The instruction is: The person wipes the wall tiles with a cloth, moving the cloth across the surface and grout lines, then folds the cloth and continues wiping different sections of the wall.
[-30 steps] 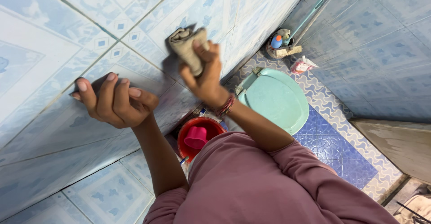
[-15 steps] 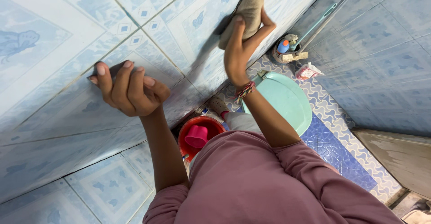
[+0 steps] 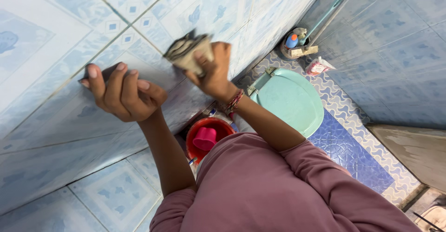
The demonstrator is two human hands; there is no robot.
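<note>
Now your right hand (image 3: 211, 71) has come back down from the higher tiles, fingers pinched around the folded cloth (image 3: 186, 50), which sits against the tiled wall (image 3: 55, 41) beside your left hand (image 3: 123, 92). That hand has stayed braced, fingers curled and pressed together on the wall. So the wiping appears to be moving back to the lower tiles, above the red bucket (image 3: 197, 155) on the floor.

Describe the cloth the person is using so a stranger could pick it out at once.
Start at the blue patterned tile wall that fills the left side. Two hands are raised against it; the right hand, with a beaded band at the wrist, grips the cloth. It is a crumpled beige and grey wad pressed to the tiles, whereas the left hand shows only a dark scrap under its fingers.
</note>
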